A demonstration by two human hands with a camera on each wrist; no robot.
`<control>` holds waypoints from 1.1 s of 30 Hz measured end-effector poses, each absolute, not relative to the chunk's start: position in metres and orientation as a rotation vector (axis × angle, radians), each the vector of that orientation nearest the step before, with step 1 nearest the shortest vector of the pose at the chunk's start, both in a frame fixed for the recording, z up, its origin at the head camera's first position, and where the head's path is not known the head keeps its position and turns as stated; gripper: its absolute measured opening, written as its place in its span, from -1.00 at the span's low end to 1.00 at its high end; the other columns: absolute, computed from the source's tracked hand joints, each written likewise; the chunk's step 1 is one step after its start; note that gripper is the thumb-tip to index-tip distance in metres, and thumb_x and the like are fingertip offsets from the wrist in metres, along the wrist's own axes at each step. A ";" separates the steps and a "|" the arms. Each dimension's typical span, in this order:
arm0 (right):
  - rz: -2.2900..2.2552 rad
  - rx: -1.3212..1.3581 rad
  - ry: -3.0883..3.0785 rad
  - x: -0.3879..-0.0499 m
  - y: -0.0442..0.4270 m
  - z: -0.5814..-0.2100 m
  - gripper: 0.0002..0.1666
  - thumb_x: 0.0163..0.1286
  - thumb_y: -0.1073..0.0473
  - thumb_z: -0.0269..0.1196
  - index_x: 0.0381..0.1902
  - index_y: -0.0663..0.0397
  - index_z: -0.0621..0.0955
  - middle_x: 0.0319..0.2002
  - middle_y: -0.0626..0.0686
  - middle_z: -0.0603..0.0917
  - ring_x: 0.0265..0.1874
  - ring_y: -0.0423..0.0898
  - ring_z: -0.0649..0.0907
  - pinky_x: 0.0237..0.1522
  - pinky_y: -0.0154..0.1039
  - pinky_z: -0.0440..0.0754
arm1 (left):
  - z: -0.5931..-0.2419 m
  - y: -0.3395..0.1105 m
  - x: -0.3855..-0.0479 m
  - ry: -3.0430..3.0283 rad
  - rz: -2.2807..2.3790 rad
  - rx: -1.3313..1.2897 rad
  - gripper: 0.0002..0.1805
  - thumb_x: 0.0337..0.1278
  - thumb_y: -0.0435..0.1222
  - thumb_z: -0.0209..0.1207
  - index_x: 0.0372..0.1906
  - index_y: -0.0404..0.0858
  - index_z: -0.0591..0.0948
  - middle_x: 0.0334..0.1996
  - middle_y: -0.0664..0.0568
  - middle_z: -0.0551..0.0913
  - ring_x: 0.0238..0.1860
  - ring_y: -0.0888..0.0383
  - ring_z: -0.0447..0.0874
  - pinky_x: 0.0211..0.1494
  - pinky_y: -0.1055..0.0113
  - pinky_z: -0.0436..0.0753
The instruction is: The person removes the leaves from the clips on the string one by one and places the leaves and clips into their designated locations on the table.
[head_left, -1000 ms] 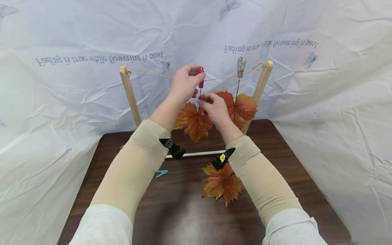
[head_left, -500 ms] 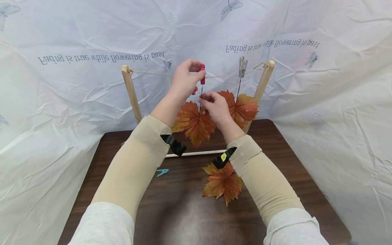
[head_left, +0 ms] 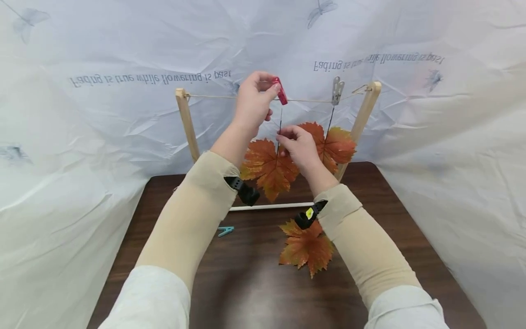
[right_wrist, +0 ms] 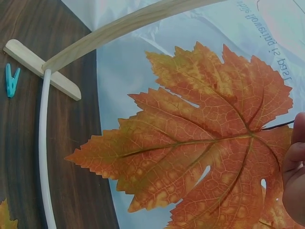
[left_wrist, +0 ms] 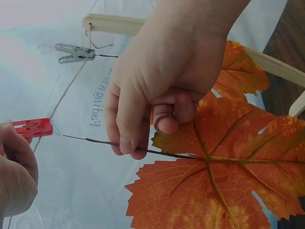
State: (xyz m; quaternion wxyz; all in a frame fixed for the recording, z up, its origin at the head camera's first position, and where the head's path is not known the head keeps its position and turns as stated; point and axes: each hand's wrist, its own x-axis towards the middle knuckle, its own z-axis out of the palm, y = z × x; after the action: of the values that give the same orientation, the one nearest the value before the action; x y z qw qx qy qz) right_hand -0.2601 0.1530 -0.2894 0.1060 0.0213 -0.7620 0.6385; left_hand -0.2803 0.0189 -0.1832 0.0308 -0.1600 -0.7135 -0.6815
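My left hand (head_left: pixel 255 103) pinches a red clothespin (left_wrist: pixel 35 127) at the string (left_wrist: pixel 69 90); I cannot tell whether the clothespin grips the string. It tilts in the head view. Just below, my right hand (head_left: pixel 302 146) pinches the dark wire stem (left_wrist: pixel 162 153) of an orange maple leaf (right_wrist: pixel 200 138) between thumb and fingers. The bare stem tip stands a small gap away from the clothespin. To the right, a grey clothespin (head_left: pixel 337 91) sits on the string, and a second orange leaf (head_left: pixel 339 148) hangs from it by its stem.
Wooden posts (head_left: pixel 186 123) hold the string ends, with a white rod (head_left: pixel 273 207) low between them. On the dark table (head_left: pixel 246 283) lie a third leaf (head_left: pixel 308 249) and a light-blue clothespin (head_left: pixel 225 230). A white printed sheet (head_left: pixel 164 45) surrounds the table.
The red clothespin has gone from upright to tilted, and a gap has opened between it and the stem tip. The leaf sits slightly lower relative to it. The head view has shifted a little.
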 end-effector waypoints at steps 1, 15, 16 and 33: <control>1.878 0.056 -2.246 -0.259 0.155 -0.290 -0.70 0.33 0.16 0.23 -0.03 0.19 0.57 -0.22 0.08 0.54 -0.63 -0.10 0.51 -0.45 -0.29 0.59 | -0.183 0.020 -0.280 -2.184 -2.110 -0.490 -0.76 0.23 -0.22 0.16 -0.01 -0.11 0.53 -0.10 0.08 0.57 -0.72 0.12 0.30 -0.63 0.35 0.44; 1.842 0.037 -2.270 -0.256 0.155 -0.292 -0.71 0.32 0.09 0.24 -0.06 0.09 0.59 -0.27 0.04 0.55 -0.64 -0.11 0.52 -0.62 -0.26 0.46 | -0.178 0.014 -0.268 -2.017 -2.127 -0.502 -0.80 0.24 -0.22 0.15 -0.07 -0.15 0.53 -0.19 0.06 0.57 -0.79 0.15 0.25 -0.70 0.37 0.40; 1.840 0.036 -2.268 -0.255 0.156 -0.291 -0.71 0.32 0.09 0.24 -0.06 0.09 0.59 -0.27 0.03 0.55 -0.65 -0.11 0.51 -0.63 -0.26 0.46 | -0.177 0.014 -0.264 -2.011 -2.133 -0.503 -0.80 0.24 -0.23 0.15 -0.07 -0.16 0.53 -0.19 0.05 0.57 -0.79 0.15 0.24 -0.70 0.38 0.40; 1.952 0.037 -2.139 -0.246 0.164 -0.283 -0.83 0.27 0.18 0.28 -0.19 0.08 0.58 -0.35 0.01 0.52 -0.69 -0.12 0.49 -0.66 -0.33 0.45 | -0.191 0.012 -0.261 -1.865 -2.197 -0.556 -0.71 0.21 -0.20 0.16 0.01 -0.18 0.52 -0.11 0.03 0.59 -0.79 0.14 0.28 -0.69 0.36 0.43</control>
State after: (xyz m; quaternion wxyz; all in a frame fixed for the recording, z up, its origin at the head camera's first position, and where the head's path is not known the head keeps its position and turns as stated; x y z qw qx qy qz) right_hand -0.2459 0.1641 -0.2826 0.1227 0.0126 -0.7330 0.6689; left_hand -0.2615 0.0122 -0.1906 0.1029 -0.1884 -0.6320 -0.7446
